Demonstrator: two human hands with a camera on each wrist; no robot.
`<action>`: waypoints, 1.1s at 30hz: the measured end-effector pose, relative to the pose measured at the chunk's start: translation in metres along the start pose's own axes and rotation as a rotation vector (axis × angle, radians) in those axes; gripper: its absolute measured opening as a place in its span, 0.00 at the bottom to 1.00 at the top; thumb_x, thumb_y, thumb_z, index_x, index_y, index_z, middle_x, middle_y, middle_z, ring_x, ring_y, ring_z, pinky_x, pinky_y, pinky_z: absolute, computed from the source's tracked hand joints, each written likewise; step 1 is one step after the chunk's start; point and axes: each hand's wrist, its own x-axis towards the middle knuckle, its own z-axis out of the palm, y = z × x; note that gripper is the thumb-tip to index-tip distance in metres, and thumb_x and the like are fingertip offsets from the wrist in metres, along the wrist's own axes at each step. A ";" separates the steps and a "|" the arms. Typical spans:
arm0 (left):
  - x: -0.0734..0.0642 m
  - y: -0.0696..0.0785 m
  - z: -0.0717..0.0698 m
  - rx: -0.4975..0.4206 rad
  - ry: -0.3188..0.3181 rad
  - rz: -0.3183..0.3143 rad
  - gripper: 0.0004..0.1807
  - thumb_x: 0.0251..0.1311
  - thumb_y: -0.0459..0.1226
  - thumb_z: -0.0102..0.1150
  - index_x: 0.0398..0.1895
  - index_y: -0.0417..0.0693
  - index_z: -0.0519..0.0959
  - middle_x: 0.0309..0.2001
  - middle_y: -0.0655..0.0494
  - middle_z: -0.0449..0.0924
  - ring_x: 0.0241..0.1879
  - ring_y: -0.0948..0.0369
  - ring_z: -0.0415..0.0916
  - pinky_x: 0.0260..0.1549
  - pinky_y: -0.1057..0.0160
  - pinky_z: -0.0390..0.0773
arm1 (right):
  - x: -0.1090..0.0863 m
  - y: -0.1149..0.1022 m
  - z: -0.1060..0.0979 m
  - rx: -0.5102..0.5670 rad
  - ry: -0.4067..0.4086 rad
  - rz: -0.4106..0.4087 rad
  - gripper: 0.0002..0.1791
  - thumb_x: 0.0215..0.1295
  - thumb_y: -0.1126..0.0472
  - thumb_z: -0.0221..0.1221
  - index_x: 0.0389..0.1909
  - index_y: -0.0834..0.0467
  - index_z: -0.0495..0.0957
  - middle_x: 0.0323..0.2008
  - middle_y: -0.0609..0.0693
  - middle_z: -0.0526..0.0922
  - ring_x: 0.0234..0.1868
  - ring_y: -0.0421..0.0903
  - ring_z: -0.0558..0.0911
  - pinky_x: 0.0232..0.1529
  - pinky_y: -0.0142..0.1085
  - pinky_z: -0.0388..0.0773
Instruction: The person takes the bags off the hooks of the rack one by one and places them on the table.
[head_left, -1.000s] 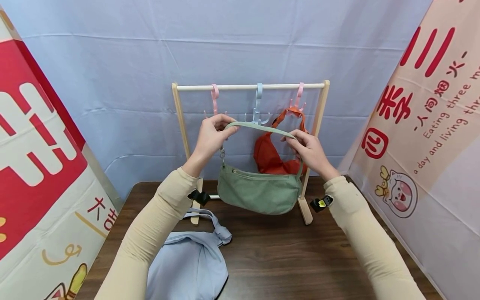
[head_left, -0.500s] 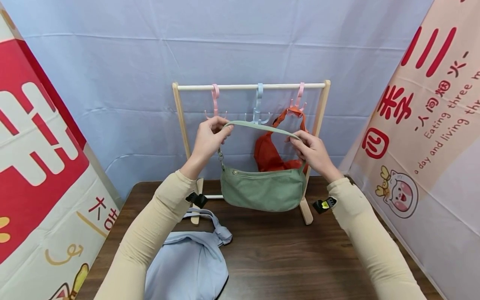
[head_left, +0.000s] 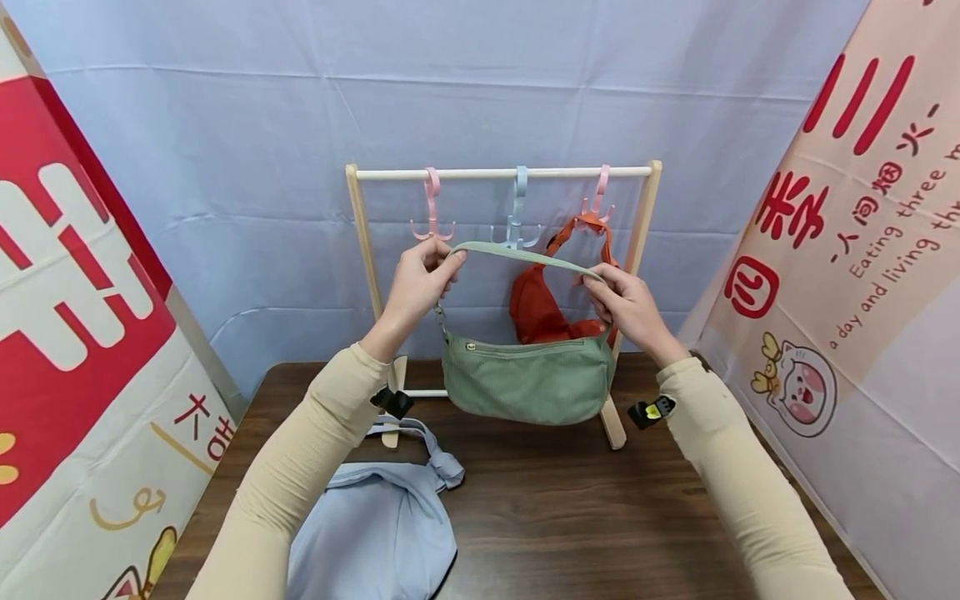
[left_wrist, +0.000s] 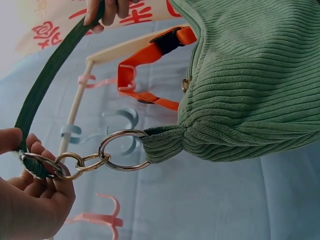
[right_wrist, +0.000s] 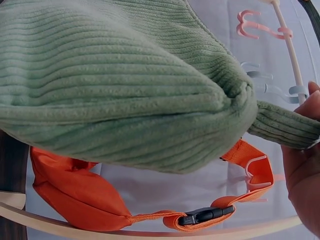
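Note:
A green corduroy shoulder bag (head_left: 528, 382) hangs in the air from its strap (head_left: 517, 253), in front of a small rack. My left hand (head_left: 422, 279) pinches the strap's left end; in the left wrist view, metal rings (left_wrist: 125, 150) join that end to the bag. The strap's right part is pinched by my right hand (head_left: 624, 304), a little lower than the left. Between both hands the strap arches just below the blue hook (head_left: 516, 208). The left wrist view shows the bag's small zip pull (left_wrist: 186, 84).
The rack (head_left: 487, 174) carries pink hooks at left (head_left: 432, 204) and right (head_left: 598, 196) of the blue one. An orange bag (head_left: 540, 308) hangs from the right pink hook. A light blue bag (head_left: 382, 525) lies on the brown table (head_left: 570, 517), front left.
Over the last second the green bag swings slightly right and my left hand shifts a little left along with the strap. In the last half second it barely moves.

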 end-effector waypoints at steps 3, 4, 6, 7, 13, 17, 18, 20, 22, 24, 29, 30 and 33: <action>0.000 -0.001 -0.001 0.005 0.001 -0.011 0.12 0.63 0.44 0.59 0.30 0.45 0.75 0.20 0.55 0.72 0.19 0.63 0.67 0.20 0.67 0.69 | 0.000 0.003 -0.001 0.005 -0.007 -0.002 0.12 0.73 0.62 0.47 0.42 0.63 0.77 0.17 0.58 0.64 0.15 0.52 0.65 0.15 0.38 0.73; 0.000 -0.001 -0.001 0.008 0.000 -0.017 0.12 0.63 0.44 0.59 0.30 0.45 0.75 0.19 0.56 0.71 0.18 0.64 0.66 0.20 0.67 0.69 | 0.000 0.005 -0.002 0.011 -0.009 0.000 0.12 0.73 0.61 0.47 0.42 0.64 0.77 0.17 0.57 0.64 0.15 0.52 0.65 0.15 0.39 0.73; -0.001 -0.001 -0.001 0.018 -0.003 -0.024 0.13 0.63 0.45 0.59 0.28 0.45 0.75 0.18 0.57 0.69 0.17 0.64 0.64 0.19 0.67 0.67 | 0.000 0.011 -0.003 0.023 -0.014 0.002 0.13 0.73 0.61 0.47 0.43 0.63 0.77 0.17 0.57 0.65 0.15 0.52 0.66 0.16 0.39 0.74; -0.001 -0.001 -0.001 0.026 -0.005 -0.026 0.13 0.63 0.45 0.59 0.28 0.45 0.74 0.17 0.57 0.68 0.17 0.64 0.64 0.19 0.67 0.66 | 0.000 0.015 -0.004 0.030 -0.015 0.005 0.13 0.73 0.60 0.47 0.44 0.63 0.77 0.17 0.56 0.65 0.15 0.52 0.66 0.16 0.39 0.75; -0.004 -0.002 -0.001 0.050 -0.010 -0.040 0.18 0.62 0.49 0.58 0.21 0.48 0.70 0.15 0.59 0.66 0.14 0.64 0.62 0.17 0.67 0.64 | 0.000 0.034 -0.006 0.044 -0.005 0.013 0.13 0.73 0.57 0.47 0.44 0.59 0.78 0.18 0.54 0.66 0.14 0.49 0.67 0.16 0.39 0.76; -0.005 -0.003 -0.001 0.062 -0.017 -0.053 0.18 0.63 0.47 0.57 0.21 0.47 0.69 0.14 0.59 0.65 0.14 0.64 0.61 0.17 0.67 0.63 | -0.002 0.035 -0.006 0.054 -0.006 0.013 0.13 0.73 0.57 0.47 0.44 0.59 0.78 0.18 0.55 0.66 0.14 0.49 0.68 0.17 0.40 0.77; -0.005 -0.003 -0.001 0.067 -0.018 -0.052 0.17 0.63 0.46 0.58 0.22 0.47 0.69 0.14 0.59 0.65 0.13 0.64 0.61 0.17 0.67 0.62 | -0.002 0.036 -0.007 0.055 -0.007 0.014 0.13 0.73 0.58 0.47 0.45 0.59 0.78 0.18 0.55 0.66 0.14 0.49 0.68 0.17 0.40 0.77; -0.006 -0.003 -0.001 0.074 -0.016 -0.052 0.17 0.63 0.46 0.58 0.22 0.46 0.69 0.12 0.59 0.64 0.13 0.64 0.62 0.18 0.66 0.62 | -0.003 0.037 -0.007 0.055 -0.008 0.020 0.13 0.73 0.58 0.47 0.45 0.59 0.78 0.18 0.56 0.66 0.15 0.50 0.68 0.17 0.40 0.77; -0.007 -0.004 -0.002 0.075 -0.009 -0.045 0.17 0.62 0.46 0.60 0.23 0.46 0.70 0.12 0.59 0.63 0.13 0.64 0.62 0.18 0.66 0.62 | -0.003 0.041 -0.008 0.053 -0.005 0.026 0.13 0.73 0.58 0.47 0.45 0.59 0.77 0.18 0.57 0.66 0.15 0.50 0.69 0.18 0.41 0.78; -0.008 -0.005 -0.002 0.078 -0.004 -0.042 0.17 0.61 0.46 0.61 0.23 0.46 0.70 0.13 0.60 0.64 0.13 0.64 0.63 0.18 0.66 0.63 | -0.004 0.039 -0.008 0.058 -0.002 0.030 0.13 0.73 0.58 0.47 0.45 0.59 0.77 0.18 0.57 0.66 0.15 0.51 0.69 0.18 0.41 0.78; -0.010 -0.007 -0.003 0.083 0.001 -0.046 0.15 0.59 0.47 0.62 0.25 0.47 0.72 0.16 0.61 0.63 0.14 0.64 0.62 0.18 0.66 0.66 | -0.009 0.026 -0.007 0.071 0.004 0.039 0.12 0.74 0.59 0.47 0.42 0.61 0.77 0.18 0.58 0.66 0.16 0.52 0.70 0.20 0.42 0.79; -0.011 -0.007 -0.003 0.086 0.003 -0.047 0.15 0.59 0.47 0.62 0.26 0.48 0.73 0.16 0.60 0.63 0.15 0.64 0.61 0.19 0.66 0.65 | -0.010 0.022 -0.006 0.069 0.006 0.043 0.12 0.74 0.59 0.47 0.42 0.61 0.76 0.19 0.59 0.66 0.16 0.52 0.70 0.20 0.42 0.79; -0.012 -0.007 -0.004 0.099 0.011 -0.044 0.14 0.58 0.48 0.63 0.27 0.48 0.75 0.18 0.58 0.63 0.17 0.63 0.58 0.22 0.65 0.63 | -0.012 0.018 -0.006 0.082 0.013 0.058 0.11 0.74 0.60 0.46 0.39 0.61 0.75 0.19 0.58 0.65 0.17 0.52 0.69 0.22 0.41 0.80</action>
